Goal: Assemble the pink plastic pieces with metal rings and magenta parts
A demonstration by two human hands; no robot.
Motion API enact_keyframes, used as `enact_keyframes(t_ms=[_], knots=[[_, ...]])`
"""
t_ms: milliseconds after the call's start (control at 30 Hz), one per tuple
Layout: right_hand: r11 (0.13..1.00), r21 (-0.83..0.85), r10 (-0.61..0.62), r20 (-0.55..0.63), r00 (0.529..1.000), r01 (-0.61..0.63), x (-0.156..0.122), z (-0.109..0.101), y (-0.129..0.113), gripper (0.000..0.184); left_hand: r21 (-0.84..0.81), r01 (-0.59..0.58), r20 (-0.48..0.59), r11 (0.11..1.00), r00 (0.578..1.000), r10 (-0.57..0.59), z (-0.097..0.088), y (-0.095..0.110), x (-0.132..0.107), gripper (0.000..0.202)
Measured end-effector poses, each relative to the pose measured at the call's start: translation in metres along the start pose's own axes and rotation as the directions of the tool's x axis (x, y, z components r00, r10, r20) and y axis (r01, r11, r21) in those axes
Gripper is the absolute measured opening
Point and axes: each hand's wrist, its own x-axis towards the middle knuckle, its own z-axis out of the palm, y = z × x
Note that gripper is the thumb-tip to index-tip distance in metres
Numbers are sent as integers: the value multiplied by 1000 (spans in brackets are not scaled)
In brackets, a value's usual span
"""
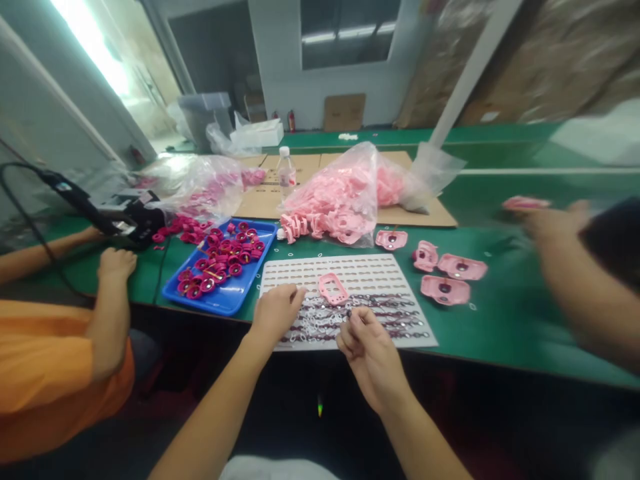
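My right hand (369,343) pinches a small dark piece (349,312) between thumb and fingertips, just above a white sheet (419,337). My left hand (277,310) is over the sheet's left side with its fingers curled in; whatever they hold, if anything, is hidden. Between the hands, a pink plastic frame (333,289) with a large opening lies on the sheet. Rows of small dark parts (400,313) cover the sheet's near half, and loose white rings (320,320) are scattered near my hands. Fainter rows of small pieces run across its far half.
Left of the sheet is a blue tray (227,303) of magenta round parts. Pink shells (445,289) lie to the right. A bag of pink parts (335,193) and a bottle (286,170) stand behind. Co-workers' hands (116,263) are at left, and a blurred arm (575,260) is at right.
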Motion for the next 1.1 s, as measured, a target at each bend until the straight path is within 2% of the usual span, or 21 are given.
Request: enact_keyframes(t_ms=[133, 267, 333, 433, 533, 633, 733, 800, 900, 1033, 1100], knots=[[999, -41, -24, -65, 998, 22, -6, -28, 3, 8, 58, -78, 20, 995, 997, 77, 5, 10, 25, 27], [996, -88, -19, -118, 993, 9, -14, -48, 7, 8, 121, -105, 108, 987, 990, 93, 20, 29, 43, 40], [995, -100, -36, -143, 989, 22, -18, -55, 9, 7, 204, -89, 138, 975, 988, 61, 28, 38, 46, 51], [994, -106, -54, -176, 983, 35, -23, -61, 10, 8, 323, -65, 112, 944, 993, 30, 40, 54, 43, 66], [994, -103, -52, -220, 974, 30, -26, -65, 9, 10, 375, -63, 135, 925, 991, 12, 50, 68, 39, 73], [995, -95, -50, -216, 975, 30, -29, -72, 10, 9, 358, -147, 153, 922, 983, 97, 52, 77, 41, 71], [995, -93, -42, -164, 986, 26, -34, -85, 12, 7, 327, -236, 95, 915, 972, 217, 49, 76, 44, 74], [995, -103, -31, -143, 989, 16, -37, -94, 15, 6, 328, -220, 66, 918, 975, 211, 47, 71, 45, 69], [989, -146, -7, -127, 992, -12, -43, -104, 23, 7, 337, -172, 93, 925, 984, 150, 50, 63, 45, 59], [974, -220, 28, -70, 997, -42, -51, -109, 43, 3, 286, -216, 115, 934, 975, 190, 55, 61, 44, 43], [961, -274, 19, -91, 996, -44, -56, -109, 55, 3, 259, -236, 109, 937, 971, 214, 55, 63, 44, 38]])
